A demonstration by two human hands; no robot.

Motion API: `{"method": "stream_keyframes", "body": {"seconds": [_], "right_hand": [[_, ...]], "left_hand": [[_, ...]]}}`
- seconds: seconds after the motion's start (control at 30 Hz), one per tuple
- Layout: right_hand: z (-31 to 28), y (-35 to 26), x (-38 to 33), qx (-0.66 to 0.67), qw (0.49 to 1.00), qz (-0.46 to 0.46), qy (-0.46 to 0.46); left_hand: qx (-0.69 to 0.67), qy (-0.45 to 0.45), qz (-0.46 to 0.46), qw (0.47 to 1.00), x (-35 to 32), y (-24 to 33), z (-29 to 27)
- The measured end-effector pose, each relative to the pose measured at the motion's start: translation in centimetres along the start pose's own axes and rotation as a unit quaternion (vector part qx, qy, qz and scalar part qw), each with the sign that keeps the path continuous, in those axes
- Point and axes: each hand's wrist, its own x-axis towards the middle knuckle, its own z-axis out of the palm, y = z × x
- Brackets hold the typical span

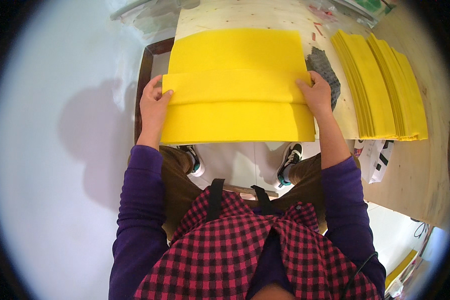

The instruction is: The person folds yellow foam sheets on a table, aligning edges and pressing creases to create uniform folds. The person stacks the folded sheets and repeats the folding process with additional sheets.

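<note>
A yellow felt-like fabric sheet [232, 89], folded into a wide band, stretches from hand to hand. Beneath it lies more yellow fabric [237, 122], showing on both the near and far sides of the band; how many layers there are I cannot tell. My left hand [155, 102] grips the band's left end, thumb on top and the other fingers curled at the edge. At the right end, my right hand [319, 95] pinches the same band, thumb on its upper face. The fingers under the fabric are partly hidden.
Folded yellow fabric stacks [370, 90] stand to the right on the wooden table [235, 17]. A crumpled grey cloth [325, 75] lies beside my right hand. A white wall [60, 165] rises at the left. Below the table's right part hangs a white bag [377, 162].
</note>
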Motion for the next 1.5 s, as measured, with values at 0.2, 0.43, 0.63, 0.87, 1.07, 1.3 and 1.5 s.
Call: {"method": "stream_keyframes", "body": {"seconds": [0.2, 0.43, 0.63, 0.87, 1.07, 1.3, 1.5], "right_hand": [[0.0, -0.1, 0.0, -0.016, 1.000, -0.009, 0.008], [-1.3, -1.9, -1.3, -0.115, 0.986, -0.078, 0.091], [0.2, -5.1, -3.5, -0.145, 0.944, -0.292, 0.055], [8.4, -11.4, -7.1, -0.193, 0.914, -0.341, -0.101], [13.0, -13.9, -6.2, -0.264, 0.918, -0.260, -0.141], [9.8, -8.6, -6.2, -0.353, 0.916, -0.155, -0.115], [4.2, -4.5, -5.6, -0.408, 0.908, -0.074, -0.061]], "left_hand": [[0.025, 0.001, 0.010, 1.000, -0.1, 0.1, 0.1], [-0.001, -0.016, -0.004, 1.000, 0.0, 0.1, 0.0], [0.054, -0.012, 0.003, 0.998, -0.1, 0.1, -0.1], [0.028, -0.010, 0.003, 1.000, 0.1, -0.2, -0.1], [0.011, -0.016, -0.002, 1.000, 0.2, -0.2, -0.1], [0.038, -0.011, 0.006, 0.999, 0.1, -0.3, 0.1], [0.048, -0.018, 0.002, 0.999, 0.2, -0.3, 0.1]]}}
